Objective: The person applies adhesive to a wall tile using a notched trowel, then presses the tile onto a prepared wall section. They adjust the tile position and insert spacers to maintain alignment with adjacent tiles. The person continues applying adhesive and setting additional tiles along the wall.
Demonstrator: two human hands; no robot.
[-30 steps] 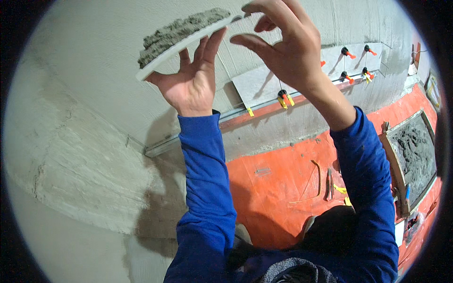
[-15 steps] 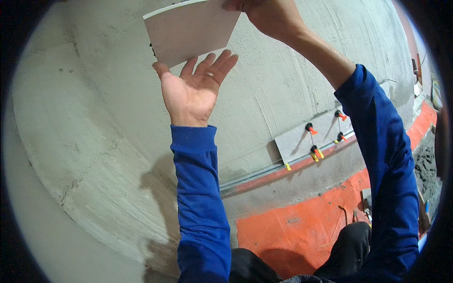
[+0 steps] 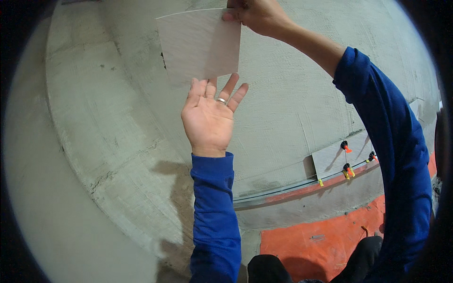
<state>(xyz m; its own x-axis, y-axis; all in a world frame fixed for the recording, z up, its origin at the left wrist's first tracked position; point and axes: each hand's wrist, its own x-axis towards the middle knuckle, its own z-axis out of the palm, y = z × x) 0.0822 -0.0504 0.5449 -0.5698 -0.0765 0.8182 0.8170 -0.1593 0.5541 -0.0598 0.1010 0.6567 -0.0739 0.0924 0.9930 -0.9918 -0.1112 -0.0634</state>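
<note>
A pale grey wall tile is held up in front of the rough plastered wall. Its upper right corner is pinched in my right hand, the thumb lying on the face I see and the other fingers mostly hidden. Below it, my left hand is open with the palm showing and a ring on one finger. Its outer fingers are spread, and the fingertips reach the tile's lower edge; whether they bear any weight I cannot tell. Small dark bits stick out at the tile's left edge.
Low on the wall at right, fixed tiles carry black-and-red levelling clips and yellow wedges. A metal ledge strip runs beneath them. An orange sheet covers the floor, with small metal pieces on it.
The tile now faces me more squarely and sits slightly lower in view. My left hand has shifted down, its thumb away from the tile's corner. The view has swung left and upward.
</note>
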